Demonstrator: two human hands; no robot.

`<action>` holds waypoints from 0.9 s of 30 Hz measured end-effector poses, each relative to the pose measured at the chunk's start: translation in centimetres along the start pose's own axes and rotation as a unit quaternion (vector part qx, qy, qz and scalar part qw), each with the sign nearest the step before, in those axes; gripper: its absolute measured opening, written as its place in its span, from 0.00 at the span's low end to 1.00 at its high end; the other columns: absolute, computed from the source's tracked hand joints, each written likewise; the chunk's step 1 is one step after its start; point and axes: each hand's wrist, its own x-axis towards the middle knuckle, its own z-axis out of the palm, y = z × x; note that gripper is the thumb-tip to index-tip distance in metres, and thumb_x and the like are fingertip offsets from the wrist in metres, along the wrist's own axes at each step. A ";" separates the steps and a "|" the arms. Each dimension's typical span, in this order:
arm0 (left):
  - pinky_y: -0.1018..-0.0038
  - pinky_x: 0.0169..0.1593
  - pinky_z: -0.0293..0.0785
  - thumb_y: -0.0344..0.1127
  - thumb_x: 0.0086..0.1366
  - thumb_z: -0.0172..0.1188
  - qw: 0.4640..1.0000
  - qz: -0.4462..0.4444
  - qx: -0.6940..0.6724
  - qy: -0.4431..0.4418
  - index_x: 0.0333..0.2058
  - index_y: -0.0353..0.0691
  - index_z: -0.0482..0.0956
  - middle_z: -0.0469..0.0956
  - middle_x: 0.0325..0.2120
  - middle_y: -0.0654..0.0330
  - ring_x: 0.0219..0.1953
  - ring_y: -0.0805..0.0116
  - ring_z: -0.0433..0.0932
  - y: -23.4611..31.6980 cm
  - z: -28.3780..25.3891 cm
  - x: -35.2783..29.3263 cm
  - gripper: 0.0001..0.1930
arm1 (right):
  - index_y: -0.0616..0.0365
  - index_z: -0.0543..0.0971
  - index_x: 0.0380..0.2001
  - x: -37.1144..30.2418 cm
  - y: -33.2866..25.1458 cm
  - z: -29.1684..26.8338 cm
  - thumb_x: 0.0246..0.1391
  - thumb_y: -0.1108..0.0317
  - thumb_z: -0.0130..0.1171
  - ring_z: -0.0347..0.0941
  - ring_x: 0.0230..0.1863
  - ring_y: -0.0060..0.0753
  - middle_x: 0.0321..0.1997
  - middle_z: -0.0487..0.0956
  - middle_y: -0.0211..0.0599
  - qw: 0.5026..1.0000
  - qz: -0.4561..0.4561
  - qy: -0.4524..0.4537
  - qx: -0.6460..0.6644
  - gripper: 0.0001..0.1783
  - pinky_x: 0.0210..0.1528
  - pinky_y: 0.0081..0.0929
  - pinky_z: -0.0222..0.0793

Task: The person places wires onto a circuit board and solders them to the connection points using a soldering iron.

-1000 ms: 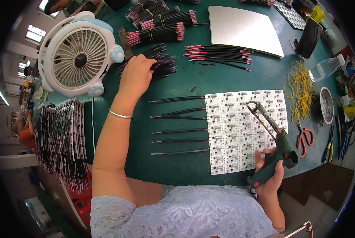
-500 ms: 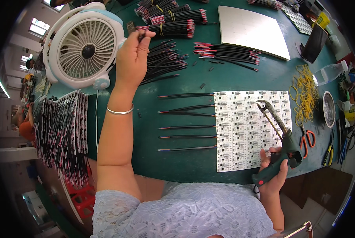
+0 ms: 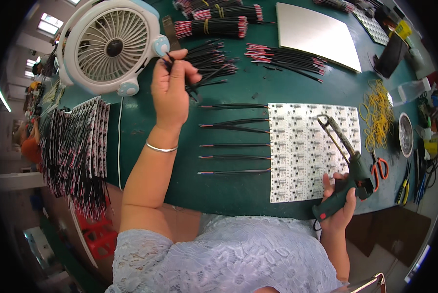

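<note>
My left hand (image 3: pixel 171 93), with a bangle on the wrist, is beside a loose pile of black wires (image 3: pixel 216 61). Its fingers are closed on a short black wire (image 3: pixel 168 62), partly hidden by the hand. In my right hand (image 3: pixel 343 207) is a dark green soldering gun (image 3: pixel 360 178), its metal tip pointing up and away over a white circuit board panel (image 3: pixel 295 156). The tip appears raised above the panel. Several black wires (image 3: pixel 236 145) stick out leftward from the panel's left edge, roughly in rows.
A white fan (image 3: pixel 114 46) stands at the far left, near finished panels with wires (image 3: pixel 75 146). Wire bundles (image 3: pixel 214 27), a white board (image 3: pixel 317 36) and more wires (image 3: pixel 287 61) lie beyond. Rubber bands (image 3: pixel 377 112), a bowl (image 3: pixel 405 134), orange-handled scissors (image 3: pixel 379 168) and pliers (image 3: pixel 403 188) are rightward.
My left hand has come nearer from the bundles at the back, and its fingers now hold a wire by the loose pile. My right hand keeps the soldering gun over the panel.
</note>
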 end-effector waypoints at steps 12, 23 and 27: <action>0.74 0.29 0.74 0.17 0.50 0.61 0.868 0.149 0.330 -0.340 0.38 0.37 0.74 0.76 0.29 0.58 0.27 0.65 0.79 7.9 5.5 -10.6 0.16 | 0.61 0.66 0.53 1.0 -0.2 0.6 0.62 0.57 0.49 0.74 0.27 0.30 0.47 0.75 0.48 0.999 -0.016 -0.036 0.005 0.23 0.65 0.45 0.61; 0.73 0.24 0.70 0.25 0.43 0.66 0.847 0.121 0.355 -0.377 0.31 0.43 0.81 0.75 0.27 0.63 0.23 0.67 0.76 6.1 5.8 -12.4 0.13 | 0.62 0.64 0.56 -1.6 -1.4 1.0 0.60 0.53 0.53 0.75 0.26 0.32 0.48 0.74 0.49 0.997 -0.042 -0.023 -0.055 0.29 0.51 0.43 0.74; 0.73 0.20 0.66 0.30 0.47 0.63 0.826 0.134 0.358 -0.414 0.32 0.45 0.83 0.72 0.22 0.66 0.20 0.69 0.73 6.0 6.0 -12.6 0.10 | 0.68 0.64 0.57 -4.2 -3.7 -0.8 0.56 0.46 0.57 0.75 0.25 0.31 0.50 0.74 0.46 0.977 -0.052 -0.095 -0.186 0.38 0.35 0.29 0.76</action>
